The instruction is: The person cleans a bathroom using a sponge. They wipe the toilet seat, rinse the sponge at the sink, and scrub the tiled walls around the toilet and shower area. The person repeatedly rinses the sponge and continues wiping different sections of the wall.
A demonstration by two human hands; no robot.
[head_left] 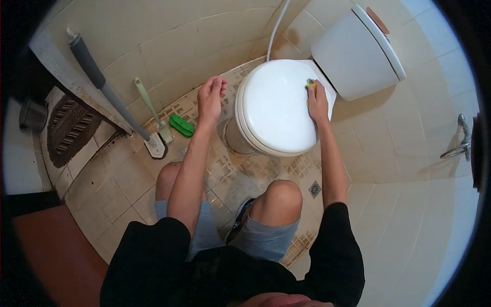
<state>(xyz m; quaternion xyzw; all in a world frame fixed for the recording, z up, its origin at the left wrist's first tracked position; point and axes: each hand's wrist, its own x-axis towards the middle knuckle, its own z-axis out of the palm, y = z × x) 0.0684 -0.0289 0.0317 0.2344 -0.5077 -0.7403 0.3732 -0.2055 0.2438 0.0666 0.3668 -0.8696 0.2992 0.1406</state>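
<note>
The white toilet lid (279, 107) is down on the toilet, in front of me. My right hand (317, 104) rests at the lid's right side, near the hinge end. Its fingers are pressed round a small yellow sponge (310, 84) with a dark patch, mostly covered by the hand. To the left of the lid, my left hand (210, 98) hovers apart from the toilet. Its fingers are curled in, and nothing shows in them.
A white cistern (353, 53) stands behind the lid. On the tiled floor at left lie a green scrubbing brush (181, 126) and a pale green toilet brush (150, 107). A long grey-handled brush (117, 102) leans on a ledge. A floor drain (314, 189) is at right.
</note>
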